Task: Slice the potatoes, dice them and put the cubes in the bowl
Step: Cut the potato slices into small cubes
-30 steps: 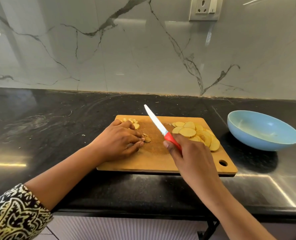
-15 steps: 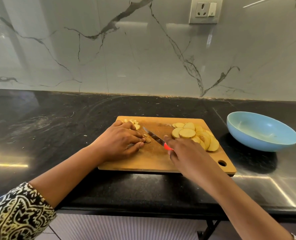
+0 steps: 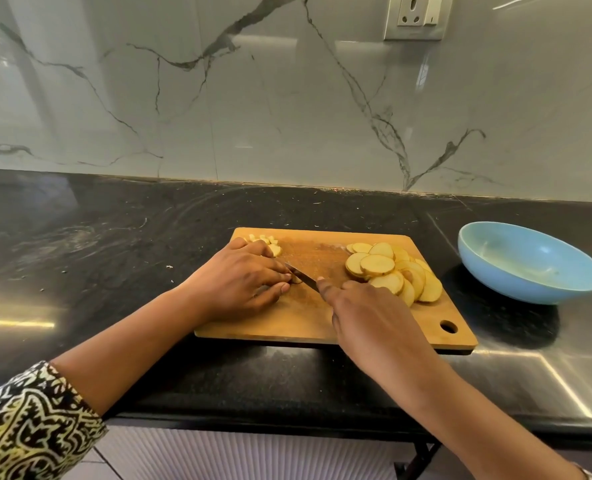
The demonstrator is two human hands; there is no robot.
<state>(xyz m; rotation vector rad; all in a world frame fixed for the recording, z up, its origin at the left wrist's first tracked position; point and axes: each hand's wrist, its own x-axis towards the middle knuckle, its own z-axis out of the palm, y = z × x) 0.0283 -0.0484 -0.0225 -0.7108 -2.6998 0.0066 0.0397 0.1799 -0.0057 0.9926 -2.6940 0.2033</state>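
Note:
A wooden cutting board (image 3: 308, 317) lies on the black counter. My left hand (image 3: 242, 282) presses down on a potato slice (image 3: 296, 279) at the board's middle left; most of that slice is hidden under my fingers. My right hand (image 3: 367, 317) grips a knife (image 3: 303, 276), its blade low against the board beside my left fingertips and its handle covered by my hand. A pile of round potato slices (image 3: 391, 271) sits on the board's right half. A few small cut pieces (image 3: 266, 242) lie at the far left corner. The blue bowl (image 3: 529, 263) stands right of the board.
The black stone counter (image 3: 114, 258) stretches left of the board and ends at a marble backsplash with a wall socket (image 3: 415, 15). The counter's front edge runs just below my forearms. A patterned sleeve (image 3: 28, 427) covers my left upper arm.
The knife was raised with its blade pointing up a second ago; my right hand has brought it down onto the slice under my left fingers. My left hand stayed put.

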